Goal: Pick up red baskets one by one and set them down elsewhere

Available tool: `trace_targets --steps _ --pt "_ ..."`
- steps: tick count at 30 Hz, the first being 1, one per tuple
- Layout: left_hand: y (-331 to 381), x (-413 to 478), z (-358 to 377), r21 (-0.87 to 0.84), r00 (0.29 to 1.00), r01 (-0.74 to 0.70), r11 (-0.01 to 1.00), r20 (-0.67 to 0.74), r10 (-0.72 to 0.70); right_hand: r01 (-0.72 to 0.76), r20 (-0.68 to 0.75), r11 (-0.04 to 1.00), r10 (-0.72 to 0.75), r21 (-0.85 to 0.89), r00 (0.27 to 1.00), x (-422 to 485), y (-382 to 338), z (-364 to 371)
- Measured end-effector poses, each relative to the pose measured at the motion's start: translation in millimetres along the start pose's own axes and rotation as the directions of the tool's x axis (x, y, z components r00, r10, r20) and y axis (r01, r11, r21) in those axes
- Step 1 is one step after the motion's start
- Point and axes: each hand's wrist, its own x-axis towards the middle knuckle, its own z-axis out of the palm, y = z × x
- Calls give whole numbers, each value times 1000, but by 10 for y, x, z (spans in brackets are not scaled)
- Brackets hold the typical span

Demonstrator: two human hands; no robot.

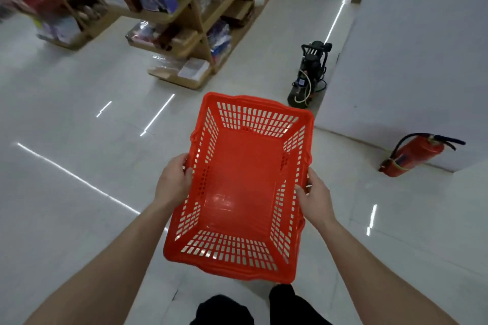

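The empty red plastic basket with slotted walls [239, 187] hangs above the glossy white floor [79, 140], the left hand [173, 182] and right hand [315, 199] gripping its long rims with curled fingers, so I judge an even, level hold is best.

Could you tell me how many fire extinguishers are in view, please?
1: the fire extinguisher stands on the floor by the white wall, right of the red basket. Others may be out of view.
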Motion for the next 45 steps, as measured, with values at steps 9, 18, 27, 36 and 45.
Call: trace_targets --steps 9,18,27,36,45 --pt "-337 1336 442 12 995 75 997 72 -75 -178 50 981 175 77 983 824 301 723" --pt "-767 2231 924 -13 964 -1 1000 267 4 -377 -39 922 381 89 924 981 439 1399" --pt "-1289 2547 1439 6 857 96 995 508 -86 -517 40 855 516 36 856 1184 682 1812" --pt "-1424 2065 1347 44 854 291 956 439 -280 -416 143 815 505 -403 851 1792 649 1342" --pt "-1252 782 1363 -104 814 576 811 166 -557 -72 270 799 285 -597 920 2618 673 833"
